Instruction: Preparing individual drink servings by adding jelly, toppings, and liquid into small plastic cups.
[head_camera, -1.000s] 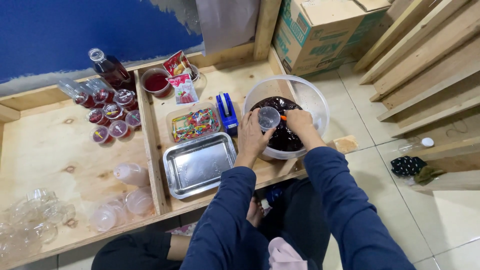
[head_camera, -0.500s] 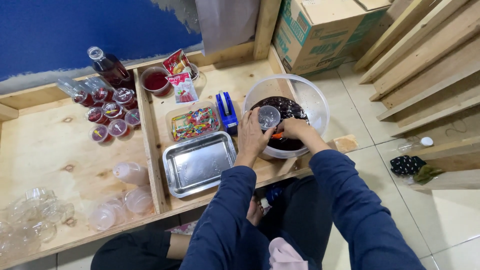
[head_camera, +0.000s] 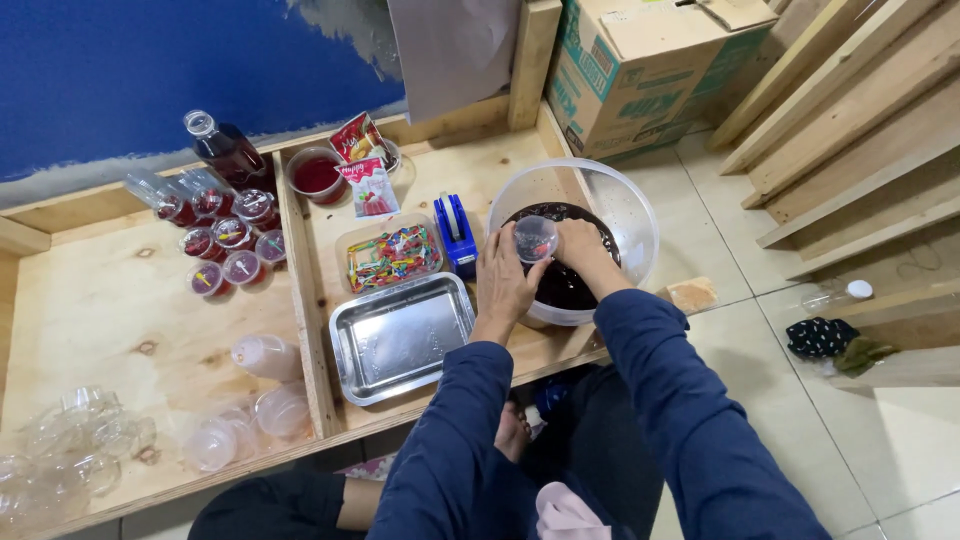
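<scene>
My left hand (head_camera: 503, 278) holds a small clear plastic cup (head_camera: 535, 238) at the near rim of a large clear bowl (head_camera: 630, 210) that contains dark red liquid (head_camera: 568, 285). My right hand (head_camera: 583, 250) reaches into the bowl just right of the cup, with its fingers curled low over the liquid. What those fingers grip is hidden. Both arms wear dark blue sleeves. The bowl stands at the right end of a low wooden platform (head_camera: 100, 330).
A steel tray (head_camera: 400, 338) lies left of my hands. Behind it are a tub of coloured bits (head_camera: 392, 257) and a blue tape dispenser (head_camera: 458, 232). Small filled cups (head_camera: 230, 245), a dark bottle (head_camera: 225, 150) and empty clear cups (head_camera: 90, 440) sit farther left. A cardboard box (head_camera: 640, 60) stands behind.
The cup stays at the bowl's near rim in my left hand. An orange bit seen by my right fingers earlier no longer shows, as that hand has dipped lower.
</scene>
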